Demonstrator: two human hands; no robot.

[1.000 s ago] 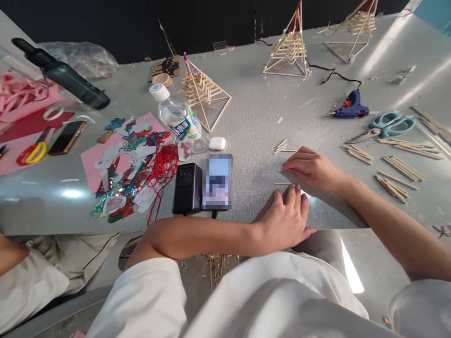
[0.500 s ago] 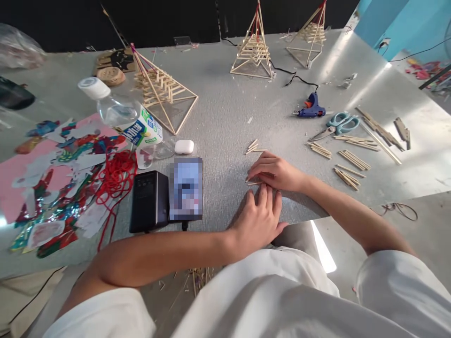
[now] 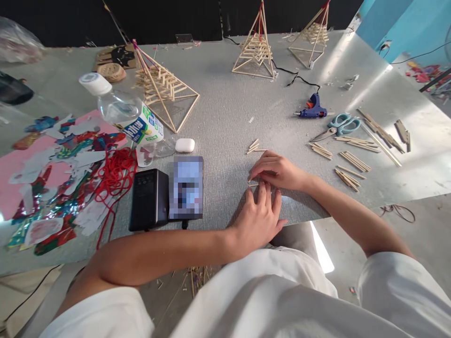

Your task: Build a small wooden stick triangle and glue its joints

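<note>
My left hand [image 3: 260, 213] lies palm down at the table's front edge, fingers stretched out and thumb apart. Its fingertips reach a short wooden stick [image 3: 253, 185], which they partly cover. Just beyond, my right hand [image 3: 276, 171] curls inward, with its fingertips closed around the end of a small stick; most of that stick is hidden. A little farther off lies a small group of short sticks [image 3: 252, 146]. Right of my right hand, several bundles of cut sticks [image 3: 355, 161] rest near light-blue scissors [image 3: 343, 125].
A blue glue gun [image 3: 313, 109] with a black cord lies behind the scissors. Stick pyramids [image 3: 255, 54] stand at the back. To the left are a phone [image 3: 186, 188], a black power bank [image 3: 148, 199], a white earbud case [image 3: 185, 145], a plastic bottle [image 3: 121, 110] and red yarn [image 3: 118, 176].
My right fingertips have shifted slightly on the small stick. My left hand stays nearly in place, and the objects on the table lie as before.
</note>
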